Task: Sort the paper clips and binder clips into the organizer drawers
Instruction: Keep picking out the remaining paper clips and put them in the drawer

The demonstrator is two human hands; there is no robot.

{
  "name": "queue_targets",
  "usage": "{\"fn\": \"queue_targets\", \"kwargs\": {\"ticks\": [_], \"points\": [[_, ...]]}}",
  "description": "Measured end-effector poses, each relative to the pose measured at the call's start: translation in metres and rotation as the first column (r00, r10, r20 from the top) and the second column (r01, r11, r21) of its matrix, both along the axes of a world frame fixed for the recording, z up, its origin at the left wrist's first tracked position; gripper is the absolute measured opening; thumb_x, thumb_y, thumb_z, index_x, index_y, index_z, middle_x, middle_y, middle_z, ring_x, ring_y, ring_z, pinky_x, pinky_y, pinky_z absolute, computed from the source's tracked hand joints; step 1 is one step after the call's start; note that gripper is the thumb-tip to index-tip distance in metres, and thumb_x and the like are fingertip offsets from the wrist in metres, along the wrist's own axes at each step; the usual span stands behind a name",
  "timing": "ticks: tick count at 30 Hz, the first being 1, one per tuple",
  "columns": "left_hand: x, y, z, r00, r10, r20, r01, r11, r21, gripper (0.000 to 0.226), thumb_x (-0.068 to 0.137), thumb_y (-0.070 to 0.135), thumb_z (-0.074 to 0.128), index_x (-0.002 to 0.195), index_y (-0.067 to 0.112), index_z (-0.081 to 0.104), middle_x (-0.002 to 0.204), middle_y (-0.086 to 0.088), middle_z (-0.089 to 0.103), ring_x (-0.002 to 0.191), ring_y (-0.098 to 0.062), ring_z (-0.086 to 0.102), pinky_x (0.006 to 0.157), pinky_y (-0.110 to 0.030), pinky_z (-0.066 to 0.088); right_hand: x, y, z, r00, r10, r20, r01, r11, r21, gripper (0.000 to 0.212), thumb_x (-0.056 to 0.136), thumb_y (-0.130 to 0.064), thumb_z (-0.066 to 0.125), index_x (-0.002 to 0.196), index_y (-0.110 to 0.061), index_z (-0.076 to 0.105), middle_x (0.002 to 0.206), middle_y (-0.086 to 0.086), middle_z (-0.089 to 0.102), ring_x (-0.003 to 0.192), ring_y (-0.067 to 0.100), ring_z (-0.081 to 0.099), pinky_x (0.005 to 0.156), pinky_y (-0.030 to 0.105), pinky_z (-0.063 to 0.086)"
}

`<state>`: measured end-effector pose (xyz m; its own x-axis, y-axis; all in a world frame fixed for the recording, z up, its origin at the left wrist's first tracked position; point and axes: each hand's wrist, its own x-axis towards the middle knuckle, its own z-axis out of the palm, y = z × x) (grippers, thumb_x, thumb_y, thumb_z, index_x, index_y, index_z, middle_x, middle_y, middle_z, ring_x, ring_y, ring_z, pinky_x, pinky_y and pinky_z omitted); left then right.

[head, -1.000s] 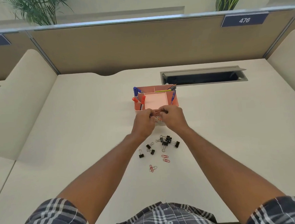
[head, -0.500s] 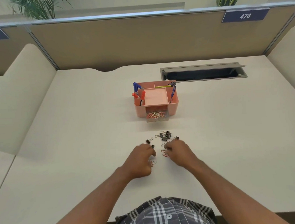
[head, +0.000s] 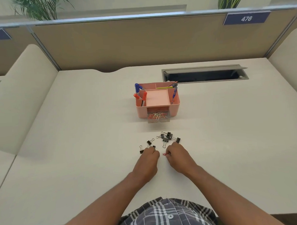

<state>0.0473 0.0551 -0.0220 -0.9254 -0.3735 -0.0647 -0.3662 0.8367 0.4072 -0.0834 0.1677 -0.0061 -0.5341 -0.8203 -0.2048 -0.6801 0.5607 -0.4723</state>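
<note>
Gathering the last red paper clips from the pale surface (head: 78, 149), low in the middle of the frame.

We are keeping the small clear plastic drawer (head: 158, 118) pulled out of the front of the pink plastic desk organizer (head: 175, 109), just above the frame's centre, so its heap of red and silver paper clips (head: 157, 115) can take more. The black binder clips (head: 168, 137) are lying loose between drawer and hands, likely waiting their turn. Our right hand (head: 178, 159) is curling knuckles-up, its grip pinching a red paper clip (head: 164, 154) at the fingertips. Our left hand (head: 147, 161) is bending over the surface beside it, fingers tucked under; we cannot tell whether that grip is holding anything. Both forearms are reaching up from the bottom edge, converging.
</note>
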Motion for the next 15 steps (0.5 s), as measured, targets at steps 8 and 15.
{"fn": "queue_targets", "kwargs": {"ticks": [8, 15], "points": [[-0.012, 0.004, -0.001, 0.995, -0.013, -0.096, 0.014, 1.0, 0.006, 0.038, 0.062, -0.015, 0.048, 0.09, 0.01, 0.056, 0.086, -0.006, 0.053, 0.081, -0.022, 0.039, 0.07, -0.035, 0.035, 0.001, 0.002, 0.0, 1.0, -0.01, -0.022, 0.01, 1.0, 0.008, 0.011, 0.091, -0.013, 0.047, 0.087, -0.012, 0.058, 0.094, 0.006, 0.057, 0.09, 0.024, 0.052, 0.073, 0.035, 0.041], [-0.009, 0.0, 0.003, 0.986, 0.104, -0.134, -0.09, 0.99, 0.105, 0.035, 0.083, -0.008, 0.049, 0.11, 0.011, 0.059, 0.102, -0.002, 0.058, 0.096, -0.02, 0.047, 0.074, -0.019, 0.028, -0.007, 0.004, 0.007, 0.959, -0.214, 0.186, 0.227, 0.973, -0.049, 0.009, 0.089, -0.02, 0.058, 0.081, -0.017, 0.062, 0.079, -0.003, 0.065, 0.075, 0.018, 0.059, 0.067, 0.031, 0.046]]}}
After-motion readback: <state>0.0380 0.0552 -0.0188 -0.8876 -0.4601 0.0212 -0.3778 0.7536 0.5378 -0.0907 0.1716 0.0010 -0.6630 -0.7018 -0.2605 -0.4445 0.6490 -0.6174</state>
